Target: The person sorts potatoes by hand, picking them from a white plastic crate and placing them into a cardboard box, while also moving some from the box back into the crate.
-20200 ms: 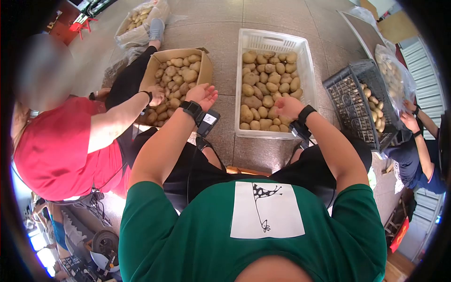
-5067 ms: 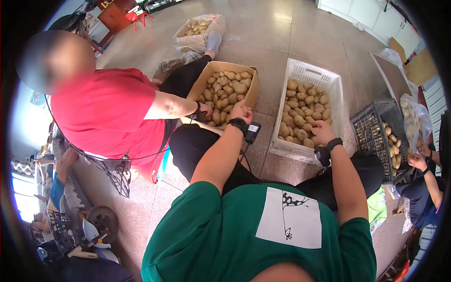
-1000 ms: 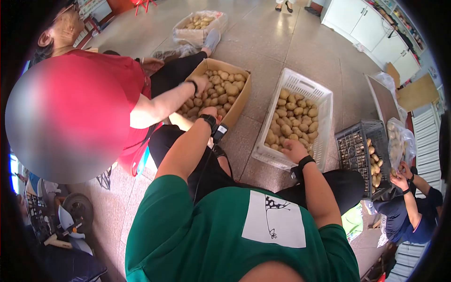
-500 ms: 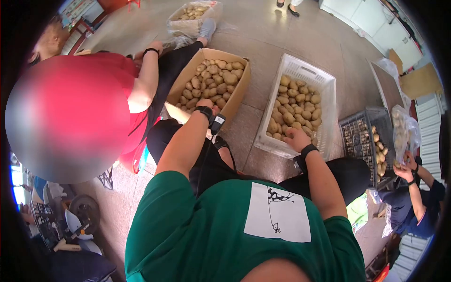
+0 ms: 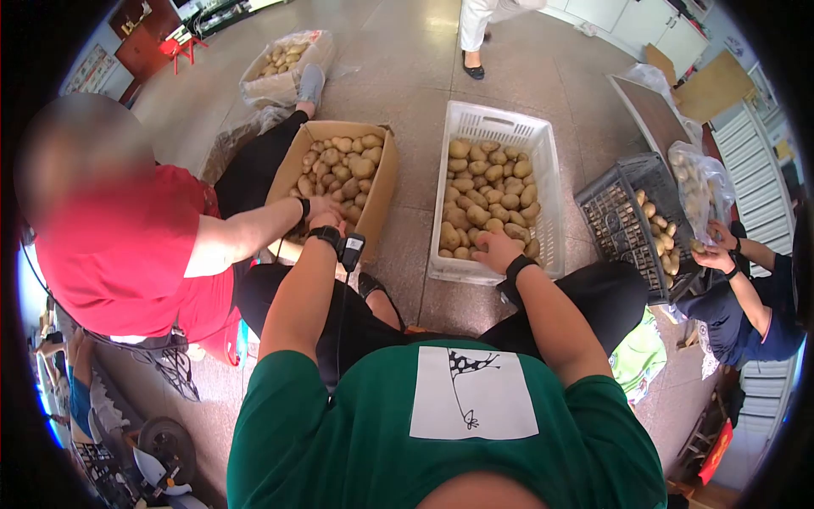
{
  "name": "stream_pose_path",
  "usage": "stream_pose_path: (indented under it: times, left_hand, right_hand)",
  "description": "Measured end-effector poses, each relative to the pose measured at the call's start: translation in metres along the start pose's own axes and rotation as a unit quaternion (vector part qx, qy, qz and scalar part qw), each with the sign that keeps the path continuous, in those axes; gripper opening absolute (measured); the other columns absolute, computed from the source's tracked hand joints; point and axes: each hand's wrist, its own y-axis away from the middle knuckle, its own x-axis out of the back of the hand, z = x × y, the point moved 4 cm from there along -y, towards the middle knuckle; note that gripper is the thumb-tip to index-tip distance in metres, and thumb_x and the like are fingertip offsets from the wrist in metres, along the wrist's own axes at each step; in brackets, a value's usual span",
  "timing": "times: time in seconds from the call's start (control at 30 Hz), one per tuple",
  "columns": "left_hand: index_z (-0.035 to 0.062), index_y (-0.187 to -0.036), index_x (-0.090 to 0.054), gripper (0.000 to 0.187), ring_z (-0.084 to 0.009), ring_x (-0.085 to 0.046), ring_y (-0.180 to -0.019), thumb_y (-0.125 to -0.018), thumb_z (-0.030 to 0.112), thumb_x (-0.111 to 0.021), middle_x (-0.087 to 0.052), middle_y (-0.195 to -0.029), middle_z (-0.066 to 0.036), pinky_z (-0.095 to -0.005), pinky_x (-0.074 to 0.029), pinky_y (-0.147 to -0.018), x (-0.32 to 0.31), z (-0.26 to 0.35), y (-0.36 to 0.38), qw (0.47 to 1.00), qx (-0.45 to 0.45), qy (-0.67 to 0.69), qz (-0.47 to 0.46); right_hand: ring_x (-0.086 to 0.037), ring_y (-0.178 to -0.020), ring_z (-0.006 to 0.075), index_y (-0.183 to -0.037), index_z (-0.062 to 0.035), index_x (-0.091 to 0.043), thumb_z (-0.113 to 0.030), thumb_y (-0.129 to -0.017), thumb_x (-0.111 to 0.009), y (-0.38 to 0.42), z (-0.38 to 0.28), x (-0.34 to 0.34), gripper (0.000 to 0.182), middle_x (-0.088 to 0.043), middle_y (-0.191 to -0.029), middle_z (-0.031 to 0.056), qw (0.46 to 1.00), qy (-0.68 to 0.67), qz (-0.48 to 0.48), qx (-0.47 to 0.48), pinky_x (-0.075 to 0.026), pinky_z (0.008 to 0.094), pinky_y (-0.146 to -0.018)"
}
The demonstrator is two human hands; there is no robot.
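My left hand [image 5: 329, 223] is at the near edge of a cardboard box [image 5: 383, 182] filled with potatoes [image 5: 341, 161]. Its fingers are mostly hidden beyond the wrist, close beside a co-worker's hand [image 5: 317, 207]. My right hand [image 5: 498, 249] is over the near end of a white plastic crate [image 5: 547, 182], its fingers bent round a potato among the other potatoes [image 5: 496, 182]. That potato is largely covered by the hand.
A co-worker in red [image 5: 127, 246] sits at left. On the right are a black crate [image 5: 623, 220] with potatoes and another person's hands [image 5: 719, 246] beside a plastic bag [image 5: 695, 182]. A plastic-lined box [image 5: 284, 72] stands farther back; a person's legs [image 5: 475, 30] are at the top.
The view has shifted, so the boxes appear farther left. The co-worker in red has reached a hand into the cardboard box beside my left hand. The person at the top shows more of their legs.
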Motion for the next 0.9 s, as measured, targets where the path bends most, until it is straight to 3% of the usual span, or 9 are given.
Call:
stream_pose_path:
  times: [0.03, 0.1, 0.2, 0.3, 0.57, 0.6, 0.63, 0.73, 0.9]
  left_hand:
    - [-0.0021, -0.082, -0.056, 0.031, -0.0266, -0.051, -0.081, -0.087, 0.021, -0.036, -0.055, -0.086, -0.014, -0.0375, -0.048, -0.065, 0.000, -0.026, -0.064, 0.947, -0.197, -0.254, -0.009]
    - [0.0079, -0.094, -0.057, 0.021, -0.0208, -0.052, -0.081, -0.076, 0.019, -0.051, -0.058, -0.095, -0.008, -0.0311, -0.045, -0.071, 0.008, -0.070, -0.156, 0.948, -0.132, -0.284, -0.059]
    - [0.0046, -0.094, -0.055, 0.022, -0.0228, -0.052, -0.083, -0.077, 0.017, -0.050, -0.055, -0.094, -0.010, -0.0327, -0.046, -0.071, 0.000, -0.040, -0.070, 0.998, 0.034, 0.051, 0.009]
    - [0.0013, -0.094, -0.053, 0.022, -0.0248, -0.051, -0.084, -0.078, 0.016, -0.048, -0.053, -0.094, -0.013, -0.0342, -0.046, -0.071, -0.009, -0.016, -0.018, 0.961, 0.119, 0.249, 0.021]
    - [-0.0076, -0.094, -0.048, 0.023, -0.0301, -0.048, -0.086, -0.081, 0.011, -0.043, -0.047, -0.092, -0.021, -0.0384, -0.048, -0.072, -0.063, 0.033, 0.090, 0.904, 0.199, 0.372, -0.067]
    - [-0.0091, -0.099, -0.036, 0.019, -0.0291, -0.049, -0.078, -0.084, 0.002, -0.035, -0.042, -0.089, -0.017, -0.0387, -0.050, -0.074, -0.075, 0.012, 0.036, 0.915, 0.092, 0.247, -0.305]
    - [-0.0083, -0.105, -0.031, 0.023, -0.0295, -0.046, -0.082, -0.085, 0.003, -0.037, -0.036, -0.095, -0.017, -0.0397, -0.049, -0.077, -0.083, 0.020, 0.063, 0.881, 0.172, 0.362, -0.251]
    - [-0.0072, -0.108, -0.028, 0.028, -0.0293, -0.044, -0.087, -0.085, 0.003, -0.040, -0.033, -0.102, -0.018, -0.0393, -0.048, -0.080, -0.100, 0.052, 0.132, 0.904, 0.114, 0.338, -0.238]
    - [-0.0027, -0.110, -0.027, 0.031, -0.0287, -0.044, -0.089, -0.085, 0.006, -0.043, -0.031, -0.103, -0.015, -0.0380, -0.044, -0.085, -0.131, 0.061, 0.165, 0.894, 0.187, 0.317, -0.257]
  right_hand:
    - [-0.052, -0.089, 0.0301, -0.091, -0.0113, -0.057, -0.028, -0.068, -0.064, 0.001, -0.001, 0.001, 0.029, -0.050, -0.095, 0.0130, 1.000, 0.003, -0.001, 0.001, -0.043, 0.0374, -0.077]
    - [-0.052, -0.089, 0.0302, -0.090, -0.0120, -0.057, -0.029, -0.069, -0.064, 0.002, -0.004, 0.005, 0.028, -0.050, -0.097, 0.0125, 1.000, -0.001, 0.002, -0.001, -0.043, 0.0373, -0.077]
    - [-0.050, -0.093, 0.0304, -0.095, -0.0069, -0.055, -0.026, -0.072, -0.061, 0.005, -0.008, 0.007, 0.030, -0.047, -0.103, 0.0140, 0.999, -0.003, -0.042, -0.011, -0.042, 0.0379, -0.080]
    - [-0.051, -0.090, 0.0302, -0.090, -0.0099, -0.057, -0.027, -0.070, -0.062, 0.003, -0.003, 0.003, 0.027, -0.049, -0.098, 0.0126, 1.000, -0.020, -0.012, 0.000, -0.043, 0.0368, -0.078]
    - [-0.051, -0.091, 0.0306, -0.092, -0.0084, -0.057, -0.025, -0.071, -0.062, -0.001, 0.001, -0.004, 0.027, -0.048, -0.100, 0.0149, 1.000, -0.017, -0.022, -0.014, -0.042, 0.0368, -0.079]
    - [-0.051, -0.092, 0.0307, -0.091, -0.0087, -0.057, -0.026, -0.072, -0.061, 0.000, 0.000, -0.003, 0.026, -0.048, -0.100, 0.0146, 1.000, -0.014, -0.021, -0.017, -0.042, 0.0371, -0.079]
    - [-0.051, -0.092, 0.0310, -0.092, -0.0091, -0.057, -0.027, -0.071, -0.061, 0.000, -0.002, -0.001, 0.028, -0.048, -0.101, 0.0146, 0.999, -0.009, -0.030, -0.021, -0.042, 0.0373, -0.080]
    - [-0.049, -0.095, 0.0311, -0.101, -0.0084, -0.055, -0.028, -0.074, -0.059, -0.003, -0.001, -0.004, 0.033, -0.046, -0.106, 0.0160, 0.998, 0.008, -0.063, -0.018, -0.041, 0.0375, -0.083]
    - [-0.047, -0.100, 0.0306, -0.108, -0.0087, -0.053, -0.028, -0.078, -0.056, 0.001, -0.011, 0.006, 0.036, -0.043, -0.111, 0.0154, 0.994, 0.017, -0.101, -0.029, -0.040, 0.0371, -0.086]
